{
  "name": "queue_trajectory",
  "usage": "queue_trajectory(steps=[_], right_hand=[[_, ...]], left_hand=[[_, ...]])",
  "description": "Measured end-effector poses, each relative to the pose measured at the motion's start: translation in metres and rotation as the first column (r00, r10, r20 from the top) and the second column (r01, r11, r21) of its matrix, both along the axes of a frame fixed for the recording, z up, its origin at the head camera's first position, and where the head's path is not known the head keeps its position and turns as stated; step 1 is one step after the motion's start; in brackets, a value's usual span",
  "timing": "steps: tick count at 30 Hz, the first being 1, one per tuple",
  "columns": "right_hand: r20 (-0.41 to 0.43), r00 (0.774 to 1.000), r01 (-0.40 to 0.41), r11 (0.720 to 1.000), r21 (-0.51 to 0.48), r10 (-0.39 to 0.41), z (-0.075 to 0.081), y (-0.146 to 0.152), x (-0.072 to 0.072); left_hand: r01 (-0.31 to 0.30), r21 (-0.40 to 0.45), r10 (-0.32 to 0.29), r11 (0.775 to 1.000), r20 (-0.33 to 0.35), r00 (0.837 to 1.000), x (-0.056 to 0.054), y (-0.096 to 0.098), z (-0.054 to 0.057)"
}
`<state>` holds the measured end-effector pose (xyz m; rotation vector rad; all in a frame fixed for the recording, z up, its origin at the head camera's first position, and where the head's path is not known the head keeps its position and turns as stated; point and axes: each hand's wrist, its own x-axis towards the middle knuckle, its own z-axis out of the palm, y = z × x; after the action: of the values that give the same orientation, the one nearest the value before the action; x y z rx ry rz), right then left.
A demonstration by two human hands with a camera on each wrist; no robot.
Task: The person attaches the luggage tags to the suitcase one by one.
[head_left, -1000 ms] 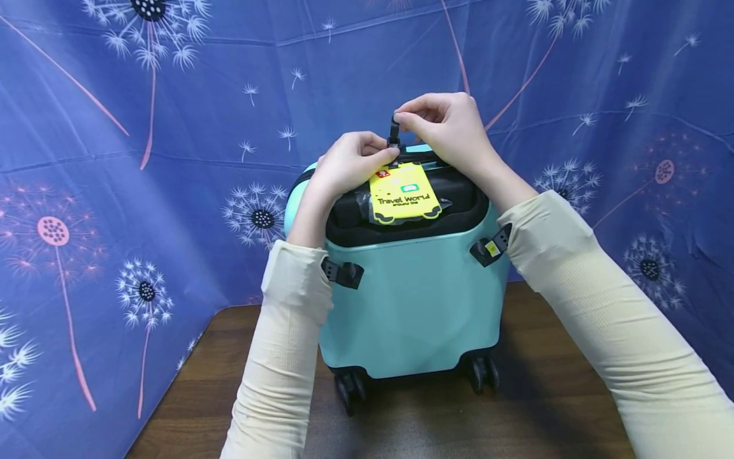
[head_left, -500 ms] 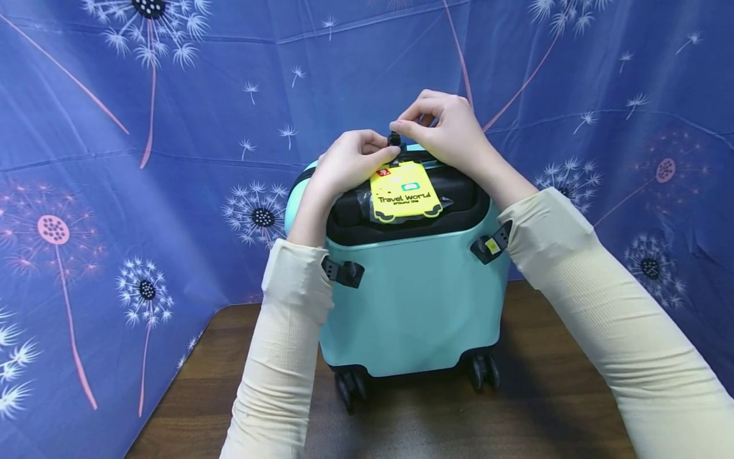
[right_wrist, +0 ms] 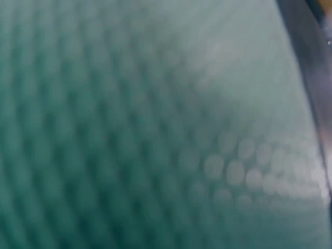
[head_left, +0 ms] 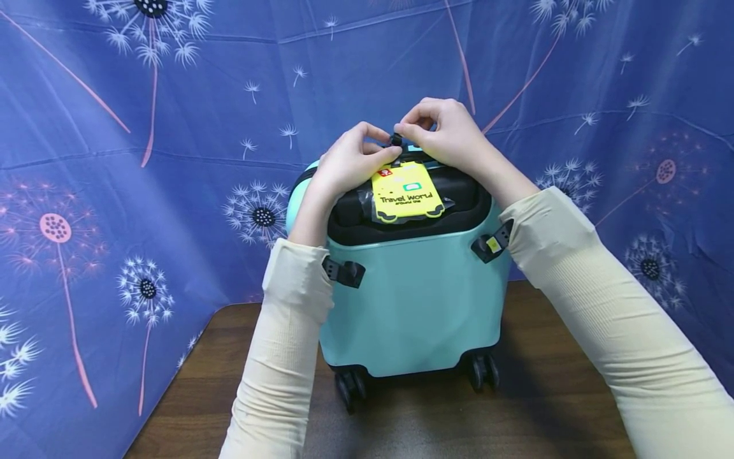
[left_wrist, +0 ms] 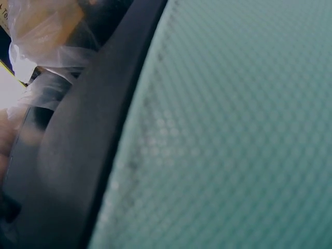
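A yellow luggage tag (head_left: 408,194) printed "Travel World" lies on the black top panel of a small turquoise suitcase (head_left: 415,299). Its black strap (head_left: 395,139) sticks up near the carry handle. The left hand (head_left: 352,159) pinches the strap low down, just above the tag, between thumb and fingers. Right above, the right hand (head_left: 450,132) pinches the strap's upper part with thumb and forefinger. Clear plastic wrap (left_wrist: 46,31) shows by the tag in the left wrist view. Textured turquoise shell (right_wrist: 129,129) fills most of the right wrist view, with the fingers largely out of sight.
The suitcase stands upright on black wheels (head_left: 483,371) on a brown wooden table (head_left: 413,421). Close behind and to the sides hangs a blue cloth (head_left: 355,70) with dandelion prints. Black wrist straps (head_left: 344,273) hang from both cuffs in front of the shell.
The strap stood taller a second ago and now shows as a short, low piece. The right hand's fingertips have come down a little towards the left hand, which stays nearly in place.
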<state>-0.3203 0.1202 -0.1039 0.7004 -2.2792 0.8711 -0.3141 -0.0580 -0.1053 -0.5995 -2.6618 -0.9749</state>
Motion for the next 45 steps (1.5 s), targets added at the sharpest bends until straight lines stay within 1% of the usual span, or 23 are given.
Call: queue_trajectory(steps=[7,15,17,19,23,27,33,39,45], right_hand=[[0.004,1.0,0.0,1.0,0.018,0.0,-0.0006,0.0026,-0.0018],[0.039,0.999,-0.015,1.0,0.015,0.015,-0.0011,0.0037,-0.0029],[0.078,0.997,-0.017,1.0,0.008,0.017,-0.0007,0.0039,-0.0026],[0.139,0.99,-0.017,1.0,0.005,0.016,0.0002,0.0045,-0.002],[0.274,0.961,-0.023,1.0,0.004,0.021,0.003,0.0061,0.0001],[0.328,0.944,-0.039,0.999,-0.022,0.044,0.0046,0.0063,0.0012],[0.324,0.944,-0.043,0.996,-0.08,0.066,0.0045,0.0065,0.0001],[0.294,0.952,-0.063,0.994,-0.094,0.088,0.0036,0.0062,-0.0009],[0.22,0.968,-0.101,0.99,-0.102,0.122,0.0025,0.0051,-0.001]], left_hand=[[0.019,0.004,-0.019,1.0,-0.004,1.0,0.0007,0.0017,-0.0004],[0.049,0.032,-0.049,0.998,-0.007,0.999,0.0023,0.0022,-0.0006],[0.054,0.042,-0.054,0.998,-0.008,0.999,0.0023,0.0022,-0.0009],[0.058,0.05,-0.058,0.997,-0.006,0.998,0.0023,0.0022,-0.0013],[0.069,0.064,-0.07,0.996,0.001,0.998,0.0025,0.0014,-0.0017],[0.075,0.078,-0.075,0.994,0.0,0.997,0.0029,0.0003,-0.0015],[0.078,0.075,-0.077,0.994,-0.009,0.997,0.0024,-0.0004,-0.0014],[0.073,0.068,-0.072,0.995,-0.02,0.997,0.0021,-0.0006,-0.0015],[0.068,0.074,-0.067,0.995,-0.015,0.998,0.0025,-0.0011,-0.0013]])
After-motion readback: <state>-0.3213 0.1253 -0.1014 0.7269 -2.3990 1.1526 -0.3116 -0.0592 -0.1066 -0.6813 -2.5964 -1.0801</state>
